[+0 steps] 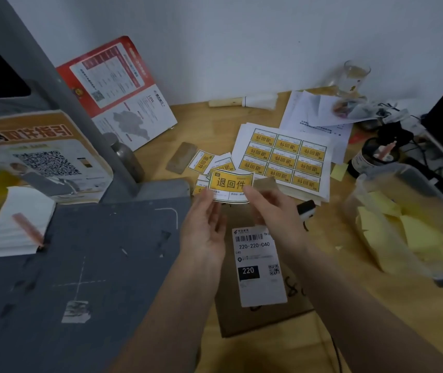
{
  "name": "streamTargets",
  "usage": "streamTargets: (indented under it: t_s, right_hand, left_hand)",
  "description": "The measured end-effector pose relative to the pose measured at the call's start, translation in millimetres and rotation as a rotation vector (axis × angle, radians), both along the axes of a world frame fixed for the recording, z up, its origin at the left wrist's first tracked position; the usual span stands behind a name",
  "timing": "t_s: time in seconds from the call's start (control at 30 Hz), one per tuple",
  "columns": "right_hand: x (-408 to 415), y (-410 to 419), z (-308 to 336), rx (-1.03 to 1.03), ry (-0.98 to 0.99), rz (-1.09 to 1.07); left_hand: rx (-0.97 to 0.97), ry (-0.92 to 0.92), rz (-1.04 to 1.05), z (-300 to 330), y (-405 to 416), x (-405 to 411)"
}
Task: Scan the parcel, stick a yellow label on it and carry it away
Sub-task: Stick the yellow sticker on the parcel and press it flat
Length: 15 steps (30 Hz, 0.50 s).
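A flat brown cardboard parcel (263, 316) lies on the wooden desk under my forearms, a white shipping label (258, 267) with barcode and "220" facing up. Above its far end I hold one yellow label (229, 185) between both hands. My left hand (204, 227) pinches its left edge, palm turned up. My right hand (271, 208) pinches its right edge with thumb and fingertips. Loose cut yellow labels (201, 162) lie just behind, and a sheet of uncut yellow labels (285, 157) sits to the right of them.
A grey scanner base (80, 265) with its slanted post (53, 76) fills the left. A notepad with a pen (18, 224) lies on its corner. A clear tub of yellow paper (403, 227) stands at right, beside a jar, cables and papers. A glass (355, 76) stands at the back.
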State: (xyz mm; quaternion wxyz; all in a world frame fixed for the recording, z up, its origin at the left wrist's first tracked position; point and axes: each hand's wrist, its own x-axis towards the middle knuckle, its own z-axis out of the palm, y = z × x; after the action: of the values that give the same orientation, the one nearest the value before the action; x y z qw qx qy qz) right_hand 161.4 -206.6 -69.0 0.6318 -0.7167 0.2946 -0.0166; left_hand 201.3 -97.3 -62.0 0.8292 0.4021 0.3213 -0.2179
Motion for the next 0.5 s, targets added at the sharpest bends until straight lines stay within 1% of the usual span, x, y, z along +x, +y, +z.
streamTargets:
  t_s: [0.07, 0.1, 0.13, 0.23, 0.27, 0.3, 0.37, 0.43, 0.5]
  right_hand:
    - [6, 2, -1, -0.023, -0.029, -0.057]
    - [8, 3, -2, -0.024, -0.032, -0.08]
    - [9, 3, -3, -0.022, -0.022, -0.087]
    - [13, 2, -5, -0.082, 0.009, -0.052]
    - [14, -2, -6, -0.1, 0.002, -0.068]
    - [15, -7, -6, -0.129, -0.008, -0.08]
    - [16, -18, -5, -0.216, 0.003, -0.051]
    - [17, -26, -8, -0.292, 0.037, -0.009]
    - [19, -28, -11, -0.333, 0.058, 0.025]
  left_hand:
    - [-0.003, -0.016, -0.019, 1, -2, -4]
    - [0.023, -0.02, -0.016, 4, -3, -7]
    - [0.103, -0.035, -0.01, 4, -5, -8]
    - [0.533, -0.168, 0.1, -3, -2, -7]
    - [0.651, -0.222, 0.14, -6, 1, -6]
    - [0.725, -0.262, 0.163, -9, 5, -3]
    - [0.84, -0.404, 0.18, -16, 12, -1]
    - [0.979, -0.641, 0.178, -26, 17, -3]
    - [1.074, -0.808, 0.126, -36, 19, -6]
